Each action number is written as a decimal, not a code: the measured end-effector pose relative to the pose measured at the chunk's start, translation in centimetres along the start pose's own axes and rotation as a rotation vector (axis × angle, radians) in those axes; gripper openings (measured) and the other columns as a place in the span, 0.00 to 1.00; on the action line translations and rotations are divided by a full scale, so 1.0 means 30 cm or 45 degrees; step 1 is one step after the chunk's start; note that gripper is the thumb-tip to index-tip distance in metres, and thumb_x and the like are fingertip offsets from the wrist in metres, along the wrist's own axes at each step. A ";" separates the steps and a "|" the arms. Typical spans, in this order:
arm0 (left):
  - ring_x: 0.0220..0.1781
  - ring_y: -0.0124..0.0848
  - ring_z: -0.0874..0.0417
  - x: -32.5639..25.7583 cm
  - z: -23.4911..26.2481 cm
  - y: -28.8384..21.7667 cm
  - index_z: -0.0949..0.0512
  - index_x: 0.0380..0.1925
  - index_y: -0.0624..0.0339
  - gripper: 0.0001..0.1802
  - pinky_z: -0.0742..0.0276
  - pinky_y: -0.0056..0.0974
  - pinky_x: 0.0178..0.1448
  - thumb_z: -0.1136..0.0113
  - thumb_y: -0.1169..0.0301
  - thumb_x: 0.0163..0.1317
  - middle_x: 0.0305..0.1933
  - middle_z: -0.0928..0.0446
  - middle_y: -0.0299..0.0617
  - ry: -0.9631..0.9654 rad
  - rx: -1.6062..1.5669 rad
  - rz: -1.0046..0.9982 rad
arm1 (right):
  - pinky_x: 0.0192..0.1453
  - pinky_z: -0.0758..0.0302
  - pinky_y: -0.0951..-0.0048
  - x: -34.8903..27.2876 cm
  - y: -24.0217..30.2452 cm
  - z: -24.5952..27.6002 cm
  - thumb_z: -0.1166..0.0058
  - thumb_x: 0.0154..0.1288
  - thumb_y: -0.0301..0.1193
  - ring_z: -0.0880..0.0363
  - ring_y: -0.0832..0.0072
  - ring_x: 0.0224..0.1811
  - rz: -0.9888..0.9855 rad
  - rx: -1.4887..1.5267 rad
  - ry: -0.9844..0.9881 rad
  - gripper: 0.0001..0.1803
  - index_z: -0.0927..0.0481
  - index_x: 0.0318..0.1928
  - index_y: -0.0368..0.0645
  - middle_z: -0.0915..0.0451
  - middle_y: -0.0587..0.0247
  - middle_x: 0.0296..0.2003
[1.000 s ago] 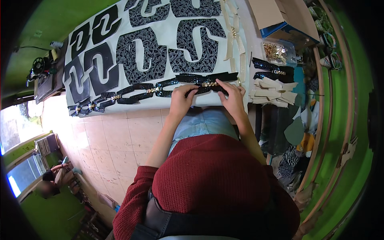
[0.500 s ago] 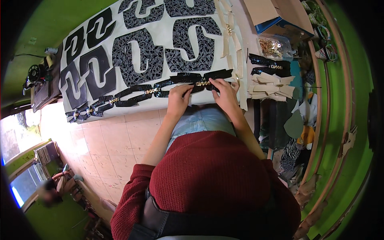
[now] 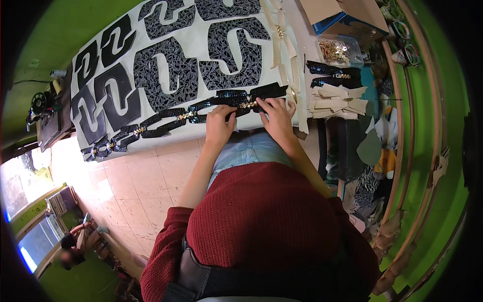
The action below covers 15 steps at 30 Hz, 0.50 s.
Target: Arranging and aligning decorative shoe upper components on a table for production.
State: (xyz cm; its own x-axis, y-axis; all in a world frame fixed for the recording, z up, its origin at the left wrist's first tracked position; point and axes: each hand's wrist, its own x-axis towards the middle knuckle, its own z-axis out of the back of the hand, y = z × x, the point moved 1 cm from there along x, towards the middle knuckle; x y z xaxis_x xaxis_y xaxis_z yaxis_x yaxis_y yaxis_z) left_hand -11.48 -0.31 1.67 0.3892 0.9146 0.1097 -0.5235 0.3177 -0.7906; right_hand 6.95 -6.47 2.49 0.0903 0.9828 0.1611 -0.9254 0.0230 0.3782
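My L hand & R hand, half-open, rest at black strap w/ gold trim, near table edge; can't tell if pinched. L-side straps already trimmed; beige pile: none visible.

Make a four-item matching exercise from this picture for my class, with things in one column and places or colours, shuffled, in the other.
Column one
1. Left hand and right hand
2. Gold-coloured pieces
3. Cardboard box
4. Patterned cut-outs

Column two
A. Inside a clear tub
B. Black and grey
C. At the row of black straps
D. Top of the picture, beyond the tub

Pairs: 1-C, 2-A, 3-D, 4-B
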 end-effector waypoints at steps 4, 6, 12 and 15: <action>0.40 0.42 0.22 -0.005 -0.003 0.000 0.17 0.33 0.58 0.07 0.31 0.42 0.44 0.40 0.74 0.53 0.35 0.21 0.42 0.008 0.182 -0.038 | 0.59 0.50 0.51 -0.004 -0.006 0.001 0.41 0.54 0.29 0.31 0.72 0.51 -0.026 -0.005 0.033 0.24 0.23 0.54 0.54 0.26 0.69 0.42; 0.41 0.40 0.22 -0.005 -0.003 0.010 0.17 0.33 0.57 0.07 0.33 0.42 0.44 0.39 0.74 0.53 0.36 0.21 0.40 0.027 0.174 -0.020 | 0.60 0.50 0.51 -0.005 -0.006 -0.003 0.41 0.54 0.29 0.31 0.72 0.50 -0.016 -0.020 0.011 0.24 0.23 0.54 0.54 0.26 0.70 0.42; 0.41 0.39 0.23 -0.013 -0.010 0.025 0.17 0.34 0.55 0.07 0.35 0.42 0.44 0.40 0.73 0.54 0.36 0.21 0.39 0.062 0.123 0.021 | 0.60 0.51 0.51 -0.010 -0.001 0.005 0.41 0.54 0.30 0.31 0.72 0.50 -0.021 -0.040 0.024 0.23 0.23 0.53 0.54 0.26 0.70 0.41; 0.41 0.38 0.23 -0.013 -0.012 0.027 0.17 0.34 0.55 0.07 0.36 0.41 0.45 0.40 0.73 0.54 0.36 0.21 0.38 0.049 0.108 0.019 | 0.60 0.51 0.52 -0.013 0.001 0.000 0.40 0.53 0.29 0.31 0.73 0.50 -0.021 -0.033 0.032 0.23 0.23 0.53 0.54 0.26 0.70 0.42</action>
State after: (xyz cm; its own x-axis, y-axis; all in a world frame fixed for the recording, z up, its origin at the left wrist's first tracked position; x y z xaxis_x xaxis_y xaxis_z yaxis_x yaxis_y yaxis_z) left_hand -11.78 -0.51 0.76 0.4087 0.9097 0.0740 -0.5913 0.3256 -0.7378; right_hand 6.90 -6.85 2.46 0.0969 0.9865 0.1319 -0.9332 0.0440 0.3566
